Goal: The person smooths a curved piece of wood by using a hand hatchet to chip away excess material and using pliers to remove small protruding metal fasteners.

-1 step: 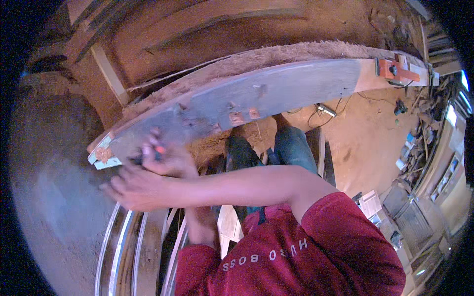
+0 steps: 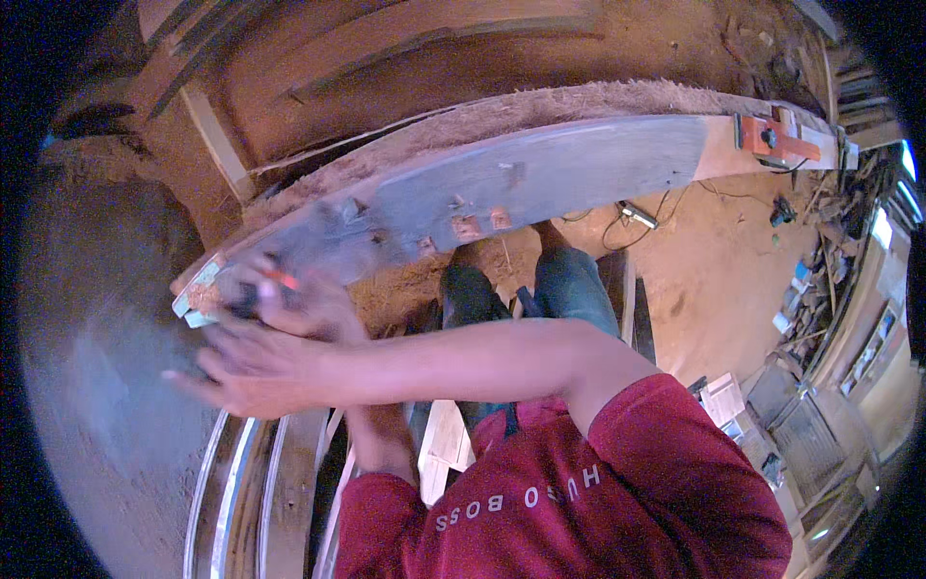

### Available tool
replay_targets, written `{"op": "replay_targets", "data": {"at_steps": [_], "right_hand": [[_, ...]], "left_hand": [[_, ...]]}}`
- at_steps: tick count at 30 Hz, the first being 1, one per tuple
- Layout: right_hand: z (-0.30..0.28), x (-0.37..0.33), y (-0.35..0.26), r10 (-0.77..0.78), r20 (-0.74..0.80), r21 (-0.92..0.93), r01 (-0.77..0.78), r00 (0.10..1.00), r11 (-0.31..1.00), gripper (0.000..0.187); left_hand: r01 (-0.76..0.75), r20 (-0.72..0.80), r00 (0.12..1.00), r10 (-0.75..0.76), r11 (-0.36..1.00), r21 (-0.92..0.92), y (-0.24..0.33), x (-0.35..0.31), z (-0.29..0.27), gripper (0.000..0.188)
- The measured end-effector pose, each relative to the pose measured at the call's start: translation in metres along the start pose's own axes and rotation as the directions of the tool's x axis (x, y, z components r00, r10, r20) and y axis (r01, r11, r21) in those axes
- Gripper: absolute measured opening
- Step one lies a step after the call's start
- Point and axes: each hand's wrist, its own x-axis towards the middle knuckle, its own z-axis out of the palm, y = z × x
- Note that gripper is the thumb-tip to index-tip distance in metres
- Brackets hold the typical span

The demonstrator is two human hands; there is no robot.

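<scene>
A long curved board [image 2: 569, 159] with a grey-coated face runs across the view, tapering at the left. Near its left end my left hand [image 2: 313, 309] is closed round a small dark tool with a red part [image 2: 280, 279]; motion blur hides the tool's kind. My right arm crosses in front of me. At its end my right hand [image 2: 265, 372] overlaps the left hand just below it, fingers spread and smeared by motion. Wood chips [image 2: 465, 226] lie on the board's face, and a pale, chipped patch [image 2: 205, 292] shows at its left tip.
A red-orange tool with a black knob [image 2: 769, 138] rests at the board's right end. Shaggy sawdust [image 2: 617, 94] lines the far edge. Below are several long rails [image 2: 231, 492]. A cable with a pale fitting [image 2: 637, 214] lies on the brown floor, and scrap [image 2: 801, 289] piles at the right.
Both hands have shifted slightly left toward the board's left tip. The tool's red part has moved left and a little farther away. The board looks unmoved.
</scene>
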Motion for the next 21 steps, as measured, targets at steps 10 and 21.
{"op": "replay_targets", "data": {"at_steps": [10,21], "right_hand": [[-0.084,-0.030,0.025,0.052,0.198,0.459,-0.140,0.979,0.878,0.069],[-0.312,-0.166,0.065,0.601,0.594,-0.570,-0.248,0.535,0.783,0.057]], "left_hand": [[-0.585,0.543,0.810,0.221,0.366,0.724,0.052,0.017,0.005,0.036],[-0.770,0.820,0.311,-0.480,0.378,0.514,0.012,-0.110,0.124,0.041]]}}
